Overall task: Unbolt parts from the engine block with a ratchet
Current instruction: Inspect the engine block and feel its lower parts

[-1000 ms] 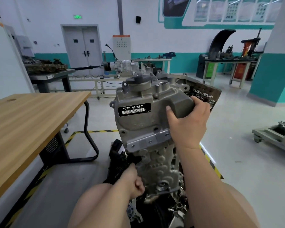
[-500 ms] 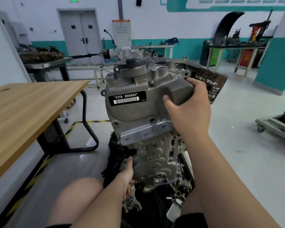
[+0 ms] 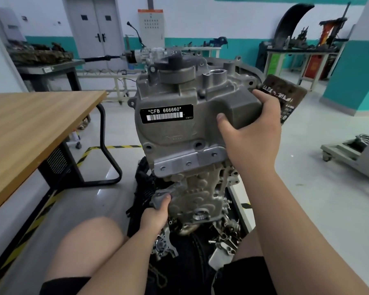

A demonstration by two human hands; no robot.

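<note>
A bare left thigh [image 3: 83,248] and the hem of dark shorts [image 3: 64,284] fill the foreground, with loose metal parts [image 3: 222,248] lying in dark clutter between the person's knees. Just above them the left grip [image 3: 156,216] is curled round a grey lug low on the left flank of the engine block [image 3: 190,145], thumb pressed up onto the casting; a second ago it was a closed fist lower down against the same side.

The engine block stands upright between the knees, near the wooden bench [image 3: 30,128] on the left but not touching it, and its base is hidden in the clutter. A black label [image 3: 166,113] reading "*CFB 666660*" sits on its upper housing.

The right grip [image 3: 254,133] is wrapped over the housing's upper right corner, thumb on the front face and fingers over the far edge, the same hold as in both earlier frames. A dark printed plaque [image 3: 285,96] shows just behind those fingers.

Yellow-and-black floor tape [image 3: 115,147] runs past the foot of the bench, and a low grey cart [image 3: 349,152] stands well apart on the right.

At the far wall are grey double doors [image 3: 94,28], a white control cabinet [image 3: 151,26] and a black curved fender [image 3: 290,20]. The green sign over the doors has slipped out of frame as the view tipped downward.
</note>
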